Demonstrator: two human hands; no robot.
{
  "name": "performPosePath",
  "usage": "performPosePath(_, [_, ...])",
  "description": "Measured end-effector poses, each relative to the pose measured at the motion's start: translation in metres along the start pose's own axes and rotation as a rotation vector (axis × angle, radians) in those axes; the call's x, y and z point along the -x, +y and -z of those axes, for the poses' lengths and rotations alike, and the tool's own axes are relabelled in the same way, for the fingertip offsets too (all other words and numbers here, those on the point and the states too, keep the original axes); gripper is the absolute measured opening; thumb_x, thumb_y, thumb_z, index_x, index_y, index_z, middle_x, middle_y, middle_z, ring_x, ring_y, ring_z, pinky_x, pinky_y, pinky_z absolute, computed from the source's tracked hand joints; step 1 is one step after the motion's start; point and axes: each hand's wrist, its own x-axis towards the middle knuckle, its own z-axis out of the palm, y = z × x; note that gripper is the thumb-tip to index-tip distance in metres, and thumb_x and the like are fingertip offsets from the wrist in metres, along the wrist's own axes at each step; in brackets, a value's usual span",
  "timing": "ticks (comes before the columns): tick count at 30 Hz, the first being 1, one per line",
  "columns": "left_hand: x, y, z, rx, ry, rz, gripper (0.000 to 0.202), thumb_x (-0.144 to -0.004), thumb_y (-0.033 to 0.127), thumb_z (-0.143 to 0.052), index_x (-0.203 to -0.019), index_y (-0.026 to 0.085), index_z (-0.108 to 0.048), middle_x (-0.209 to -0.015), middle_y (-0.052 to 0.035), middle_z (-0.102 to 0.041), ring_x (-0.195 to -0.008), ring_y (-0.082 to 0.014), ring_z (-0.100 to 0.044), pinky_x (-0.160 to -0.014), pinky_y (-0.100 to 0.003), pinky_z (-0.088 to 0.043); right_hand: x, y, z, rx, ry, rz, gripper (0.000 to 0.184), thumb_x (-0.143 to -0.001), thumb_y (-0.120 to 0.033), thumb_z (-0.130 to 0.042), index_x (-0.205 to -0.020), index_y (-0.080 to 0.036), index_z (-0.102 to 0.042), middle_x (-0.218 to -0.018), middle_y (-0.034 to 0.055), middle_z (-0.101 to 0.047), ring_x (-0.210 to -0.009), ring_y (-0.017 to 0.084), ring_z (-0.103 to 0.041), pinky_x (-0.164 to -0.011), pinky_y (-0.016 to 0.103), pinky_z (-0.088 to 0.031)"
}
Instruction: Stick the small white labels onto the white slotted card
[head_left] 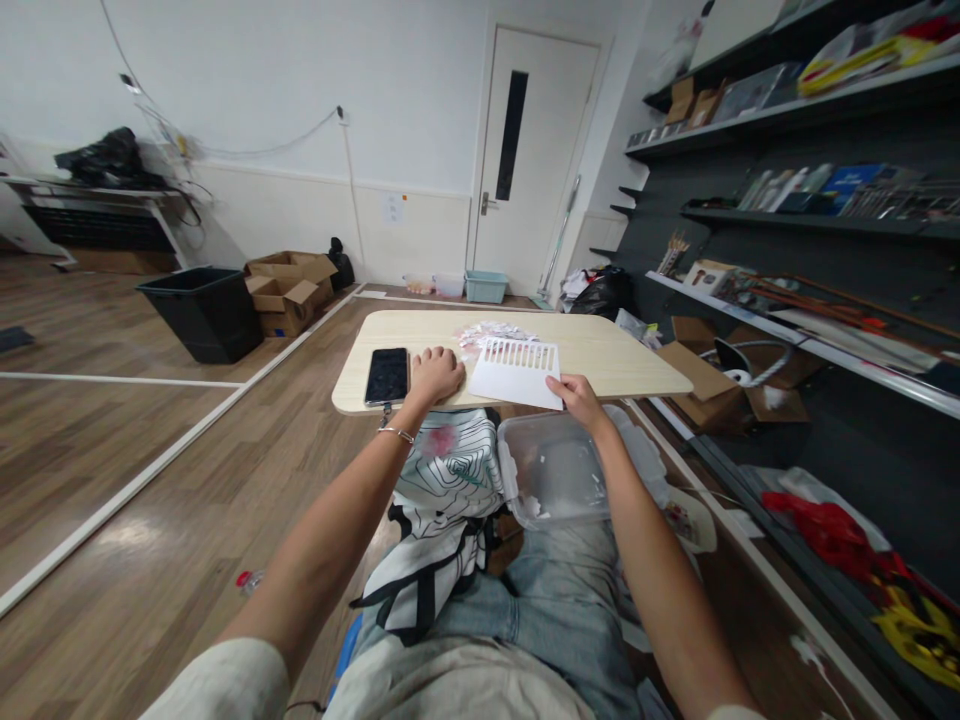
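Note:
My right hand (577, 396) pinches the lower right corner of a white card (504, 382) with a row of slots cut along its far part. The card lies near the front edge of the pale wooden table (622, 362). Palm down on the tabletop, my left hand (438, 372) rests with fingers stretched forward, between a black phone (388, 376) and the card. I see nothing held in it. Beyond the card is a heap of small white and pinkish paper pieces (491, 333), partly covered by the card.
A clear plastic bin (559, 470) with white scraps sits at my lap, below the table's front edge. Cloth with black lines (454, 480) lies left of it. Shelves (795, 215) line the right wall. A black bin (206, 312) and cardboard boxes (289, 290) stand at left.

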Motion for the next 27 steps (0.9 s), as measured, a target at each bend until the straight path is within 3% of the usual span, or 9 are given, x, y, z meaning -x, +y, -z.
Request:
performPosePath(14, [-0.002, -0.001, -0.003, -0.023, 0.009, -0.005, 0.048, -0.106, 0.045, -0.035, -0.133, 0.019, -0.065, -0.149, -0.0188, -0.061, -0.140, -0.0362, -0.052, -0.115, -0.053, -0.038, -0.002, -0.005, -0.011, -0.119, -0.034, -0.040, 0.058, -0.072, -0.074, -0.074, -0.059, -0.020, -0.056, -0.059, -0.0023, -0.043, -0.062, 0.014, -0.038, -0.058, 0.029, -0.027])
performPosePath(27, [-0.002, -0.001, -0.002, -0.008, 0.003, -0.001, 0.047, -0.107, 0.046, -0.036, -0.132, 0.019, -0.065, -0.150, -0.0180, -0.061, -0.142, -0.0362, -0.050, -0.115, -0.053, -0.037, -0.006, -0.004, -0.019, -0.155, 0.048, -0.049, 0.058, -0.069, -0.076, -0.076, -0.065, -0.019, -0.063, -0.061, -0.0006, -0.052, -0.065, 0.016, -0.043, -0.059, 0.029, -0.031])
